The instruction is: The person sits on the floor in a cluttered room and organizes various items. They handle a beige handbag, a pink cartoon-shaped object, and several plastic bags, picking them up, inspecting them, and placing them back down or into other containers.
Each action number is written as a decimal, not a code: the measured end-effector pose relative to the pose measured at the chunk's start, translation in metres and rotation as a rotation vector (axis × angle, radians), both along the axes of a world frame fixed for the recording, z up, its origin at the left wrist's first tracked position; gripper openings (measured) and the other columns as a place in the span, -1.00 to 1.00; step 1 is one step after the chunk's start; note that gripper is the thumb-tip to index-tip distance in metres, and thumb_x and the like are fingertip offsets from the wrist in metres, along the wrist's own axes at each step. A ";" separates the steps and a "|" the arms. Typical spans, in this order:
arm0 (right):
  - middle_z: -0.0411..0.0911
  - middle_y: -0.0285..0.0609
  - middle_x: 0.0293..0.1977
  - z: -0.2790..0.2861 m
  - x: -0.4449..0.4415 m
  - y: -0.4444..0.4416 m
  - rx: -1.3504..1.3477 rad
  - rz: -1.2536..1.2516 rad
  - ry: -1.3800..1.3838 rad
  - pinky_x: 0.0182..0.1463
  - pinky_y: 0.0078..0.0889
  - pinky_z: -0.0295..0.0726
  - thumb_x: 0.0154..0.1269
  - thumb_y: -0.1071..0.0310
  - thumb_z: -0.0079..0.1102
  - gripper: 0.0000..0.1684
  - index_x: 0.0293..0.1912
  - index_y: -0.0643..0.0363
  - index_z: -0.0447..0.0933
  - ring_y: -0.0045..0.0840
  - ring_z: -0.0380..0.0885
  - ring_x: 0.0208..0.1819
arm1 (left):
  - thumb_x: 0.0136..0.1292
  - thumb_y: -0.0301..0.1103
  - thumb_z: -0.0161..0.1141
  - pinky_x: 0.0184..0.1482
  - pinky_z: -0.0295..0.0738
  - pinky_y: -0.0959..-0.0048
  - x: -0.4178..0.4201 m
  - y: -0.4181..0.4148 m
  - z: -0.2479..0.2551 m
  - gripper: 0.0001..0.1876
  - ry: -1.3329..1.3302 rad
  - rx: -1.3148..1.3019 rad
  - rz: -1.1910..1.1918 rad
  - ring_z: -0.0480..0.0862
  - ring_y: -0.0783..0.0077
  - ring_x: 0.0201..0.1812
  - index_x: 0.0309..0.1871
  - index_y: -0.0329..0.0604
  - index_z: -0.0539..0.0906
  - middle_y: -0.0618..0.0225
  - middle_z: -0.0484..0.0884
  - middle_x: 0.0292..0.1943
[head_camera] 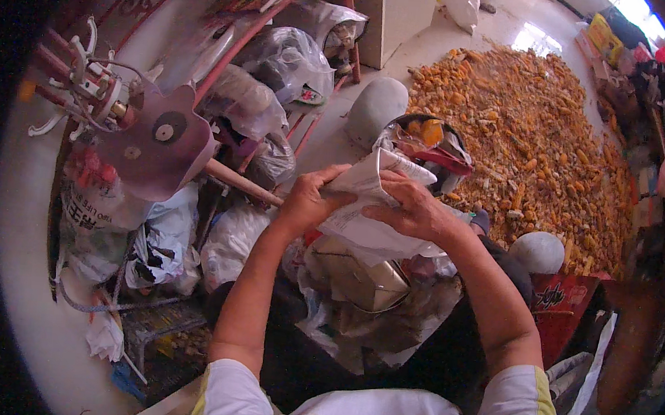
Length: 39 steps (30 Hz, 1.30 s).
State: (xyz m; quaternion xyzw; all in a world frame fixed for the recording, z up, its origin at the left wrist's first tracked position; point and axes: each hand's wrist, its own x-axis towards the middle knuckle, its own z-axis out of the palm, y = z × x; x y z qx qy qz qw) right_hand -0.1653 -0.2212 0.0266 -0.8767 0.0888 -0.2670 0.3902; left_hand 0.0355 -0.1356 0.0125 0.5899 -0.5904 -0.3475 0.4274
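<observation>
Both hands hold a white printed paper or thin bag, partly folded, above my lap. My left hand grips its left edge, thumb on the near side. My right hand is on its right part, some fingertips hidden behind a fold. Beneath it a beige box-like thing and crumpled plastic sheeting lie on my lap. Just beyond the hands stands a dark round bin with wrappers and a red thing in it.
Corn cobs are heaped on the floor at upper right. Pale rounded objects lie by the heap. At left are a red metal rack, stuffed plastic bags and a purplish flower-shaped fixture. A red box stands at right.
</observation>
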 end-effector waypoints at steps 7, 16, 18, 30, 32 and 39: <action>0.55 -0.03 -0.11 0.014 -0.016 -0.009 0.278 -0.133 0.081 -0.01 -0.29 0.53 0.03 0.56 0.25 -0.37 0.17 0.22 0.38 -0.27 0.54 -0.08 | 0.28 -0.47 0.14 -0.12 0.46 0.62 0.018 0.005 0.011 -0.75 0.305 0.158 0.050 0.54 0.72 -0.20 0.01 -0.28 0.60 0.49 0.66 -0.19; 0.47 -0.05 -0.05 0.014 -0.018 -0.014 0.349 -0.196 0.163 0.12 -0.26 0.41 -0.04 0.43 0.39 -0.53 -0.07 0.22 0.48 -0.22 0.41 0.04 | 0.27 -0.48 0.14 -0.12 0.45 0.65 0.031 0.010 0.019 -0.74 0.373 0.066 0.101 0.55 0.72 -0.20 0.02 -0.27 0.61 0.50 0.65 -0.18; 0.46 -0.03 0.02 -0.002 -0.015 -0.022 -0.075 -0.185 0.025 0.17 -0.26 0.37 -0.04 0.38 0.42 -0.43 0.02 0.21 0.44 -0.21 0.39 0.11 | 0.26 -0.49 0.14 -0.09 0.44 0.65 0.030 0.009 0.018 -0.72 0.438 0.088 0.072 0.55 0.70 -0.19 0.04 -0.27 0.61 0.50 0.65 -0.17; 0.58 -0.12 -0.12 0.004 -0.022 -0.029 0.338 -0.156 0.344 -0.07 -0.36 0.51 -0.09 0.34 0.44 -0.35 0.06 0.22 0.42 -0.44 0.54 -0.07 | 0.20 -0.56 0.17 -0.04 0.44 0.60 0.051 0.019 0.016 -0.70 0.320 -0.013 0.097 0.55 0.67 -0.14 0.03 -0.27 0.62 0.47 0.66 -0.16; 0.60 -0.11 -0.30 0.005 -0.020 -0.025 0.352 -0.209 0.359 -0.15 -0.36 0.51 -0.04 0.34 0.40 -0.50 -0.06 0.24 0.50 -0.45 0.57 -0.23 | 0.21 -0.56 0.16 0.01 0.41 0.59 0.052 0.019 0.020 -0.69 0.278 0.006 0.087 0.55 0.61 -0.09 0.04 -0.26 0.61 0.44 0.63 -0.07; 0.57 0.04 -0.37 -0.017 -0.026 -0.026 -0.003 -0.348 0.320 -0.21 -0.23 0.51 -0.04 0.37 0.33 -0.72 -0.27 0.26 0.56 -0.11 0.55 -0.29 | 0.05 -0.72 0.03 0.27 0.21 0.37 0.020 0.011 0.052 -0.53 -0.362 -0.350 0.034 0.26 0.22 0.35 0.06 -0.11 0.59 0.25 0.26 0.34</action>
